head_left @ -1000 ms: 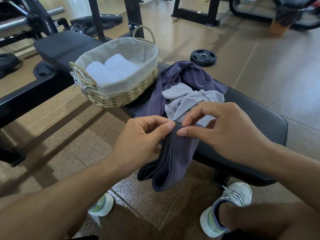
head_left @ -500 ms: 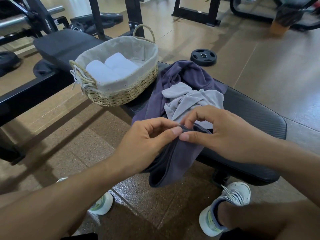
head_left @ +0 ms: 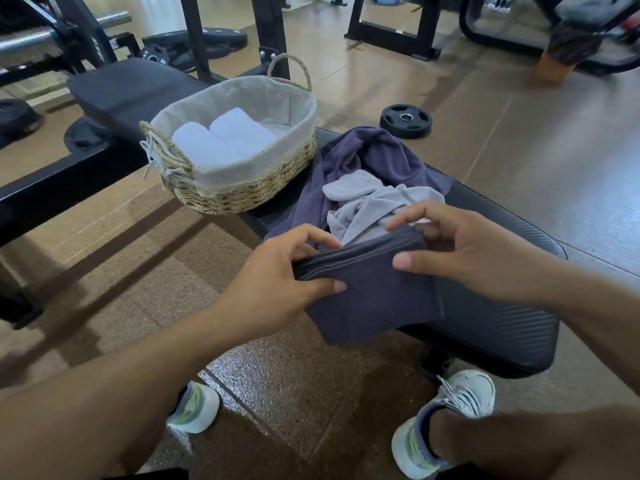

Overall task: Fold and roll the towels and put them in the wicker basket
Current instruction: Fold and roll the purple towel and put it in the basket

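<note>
We have the dark purple towel (head_left: 374, 289) folded into a stack of layers, hanging partly over the near left edge of the black weight bench (head_left: 502, 327). Our left hand (head_left: 277, 271) pinches its left end, thumb on the front face, fingers curled behind the layered top edge. Our right hand (head_left: 460, 251) grips the right end: thumb pressed on the front, fingers arched over the top edge.

Just behind it on the bench pad, a crumpled light grey towel (head_left: 367, 202) lies on a second, unfolded purple towel (head_left: 374, 154), which spreads toward the bench's far end.

The wicker basket (head_left: 242, 192) sits at the far left corner of the same bench, cloth-lined, touching the unfolded purple towel. Inside: two rolled white towels (head_left: 221, 140), side by side.

On the floor: a black weight plate (head_left: 406, 120) beyond the bench, our two sneakers (head_left: 446, 420) below it. Another bench (head_left: 128, 88) and rack uprights stand behind the basket.
</note>
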